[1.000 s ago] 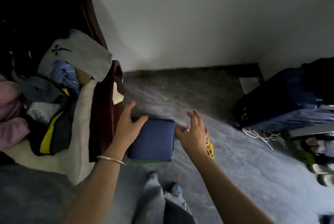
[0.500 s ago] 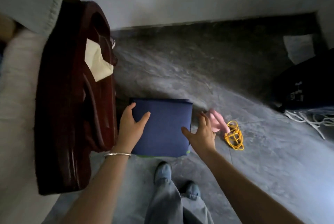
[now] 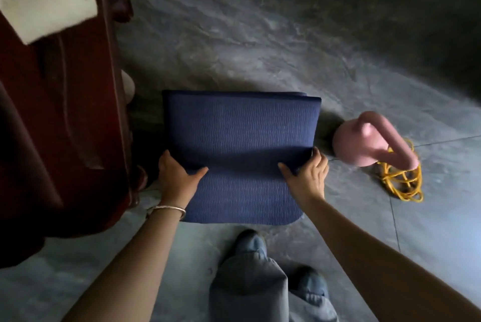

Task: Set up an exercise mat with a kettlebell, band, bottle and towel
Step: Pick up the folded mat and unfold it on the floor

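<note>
While the left hand (image 3: 177, 181) and right hand (image 3: 307, 178) each grip a side of the folded exercise mat (image 3: 239, 134), unfolding it might bump the pink kettlebell (image 3: 361, 139) just beside.

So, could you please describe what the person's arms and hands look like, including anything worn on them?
Both are bare: the left forearm and right forearm show no sleeves, and neither the left hand nor the right hand wears a glove. A thin silver-coloured bangle circles the left wrist. The right wrist carries nothing, and I can make out no rings.
</note>
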Motion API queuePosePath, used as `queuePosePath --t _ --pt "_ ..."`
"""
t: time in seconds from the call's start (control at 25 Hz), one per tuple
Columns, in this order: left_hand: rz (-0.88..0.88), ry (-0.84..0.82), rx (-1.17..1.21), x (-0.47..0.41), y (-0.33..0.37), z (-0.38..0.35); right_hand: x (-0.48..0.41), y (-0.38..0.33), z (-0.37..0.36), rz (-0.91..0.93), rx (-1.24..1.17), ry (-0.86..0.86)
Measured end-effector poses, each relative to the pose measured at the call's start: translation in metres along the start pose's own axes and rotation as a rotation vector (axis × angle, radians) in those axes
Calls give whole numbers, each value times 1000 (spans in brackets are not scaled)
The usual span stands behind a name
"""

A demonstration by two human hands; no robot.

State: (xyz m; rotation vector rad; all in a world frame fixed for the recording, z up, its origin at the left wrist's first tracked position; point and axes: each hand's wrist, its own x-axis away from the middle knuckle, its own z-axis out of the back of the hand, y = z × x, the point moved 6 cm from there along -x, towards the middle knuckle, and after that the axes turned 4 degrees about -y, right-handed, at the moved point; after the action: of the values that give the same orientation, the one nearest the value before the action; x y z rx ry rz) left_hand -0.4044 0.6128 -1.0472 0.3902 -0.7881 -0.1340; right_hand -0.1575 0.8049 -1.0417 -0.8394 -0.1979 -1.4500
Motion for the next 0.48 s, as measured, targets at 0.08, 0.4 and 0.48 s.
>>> queuePosePath --t 0.08,0.4,0.48 --pt "82 27 37 -9 -2 -5 -17 10 -6 -43 51 32" --pt "275 -40 256 -64 -45 -29 -56 45 -36 -223 -216 -175" --pt "284 -26 266 -64 -46 -28 -58 45 -38 -233 -214 -168"
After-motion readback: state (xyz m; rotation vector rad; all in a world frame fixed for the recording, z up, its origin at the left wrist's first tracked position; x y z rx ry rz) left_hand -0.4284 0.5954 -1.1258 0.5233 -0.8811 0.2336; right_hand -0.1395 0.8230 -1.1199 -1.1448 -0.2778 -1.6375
